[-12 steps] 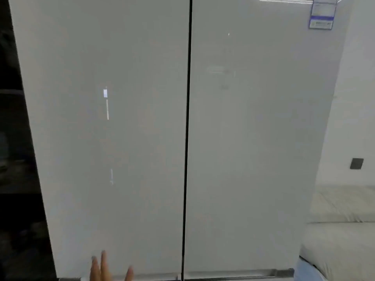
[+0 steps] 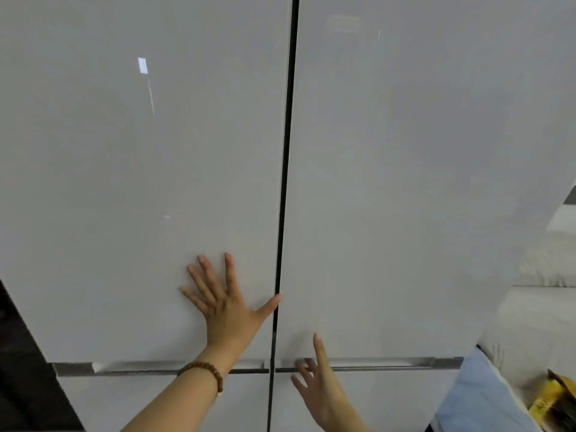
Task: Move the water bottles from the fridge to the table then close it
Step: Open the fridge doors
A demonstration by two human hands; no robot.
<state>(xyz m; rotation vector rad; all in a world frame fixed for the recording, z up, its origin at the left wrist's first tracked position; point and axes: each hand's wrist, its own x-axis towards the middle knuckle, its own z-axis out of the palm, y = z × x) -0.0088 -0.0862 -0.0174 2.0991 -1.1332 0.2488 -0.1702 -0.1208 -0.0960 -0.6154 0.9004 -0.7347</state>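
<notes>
A white glossy fridge fills the view, both upper doors shut, with a dark seam between the left door and the right door. My left hand lies flat on the lower part of the left door, fingers spread, thumb at the seam. A bead bracelet circles that wrist. My right hand is by the recessed handle strip at the right door's bottom edge, fingers straight, fingertips at the groove. No water bottles are in view.
Lower fridge doors start below the handle strip. A dark gap lies left of the fridge. At the right are a pale counter, a light blue cloth and a yellow packet.
Both hands have come up into view, the left hand now flat on the left door and the right at the handle groove. The view has moved closer and lower.
</notes>
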